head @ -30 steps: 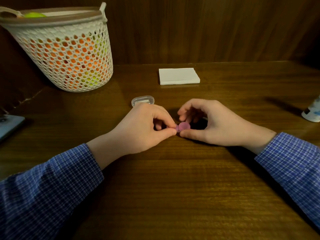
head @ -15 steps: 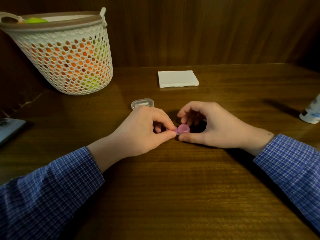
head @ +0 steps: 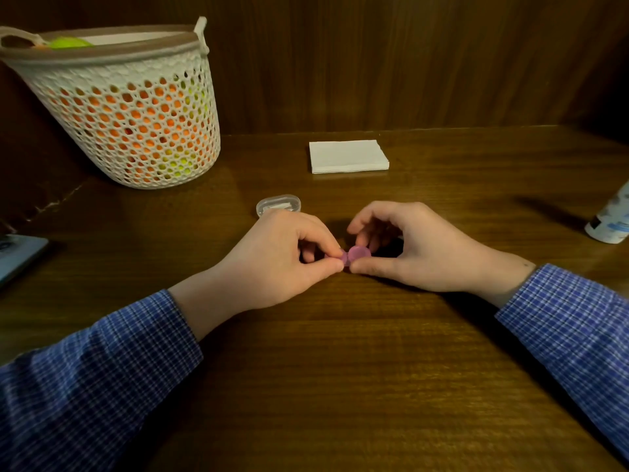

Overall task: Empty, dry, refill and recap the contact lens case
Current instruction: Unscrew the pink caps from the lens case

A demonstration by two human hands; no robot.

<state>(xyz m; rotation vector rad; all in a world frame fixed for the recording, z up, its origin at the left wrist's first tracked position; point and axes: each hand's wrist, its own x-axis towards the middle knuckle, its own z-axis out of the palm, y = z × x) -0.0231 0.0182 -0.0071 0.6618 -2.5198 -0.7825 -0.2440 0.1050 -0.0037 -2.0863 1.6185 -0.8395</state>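
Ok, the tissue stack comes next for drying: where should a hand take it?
Pinch the top sheet of the tissue stack at its near right corner, coming from above. It lies flat on the table, and that corner faces the right hand.

A dark wooden table (head: 340, 386) carries it all. At ten o'clock stands a white mesh basket (head: 136, 124); at twelve, a folded white napkin (head: 348, 156); nearer centre, a small clear plastic box (head: 279, 204). A white bottle (head: 611, 219) sits at three, a grey flat object (head: 17, 255) at nine.
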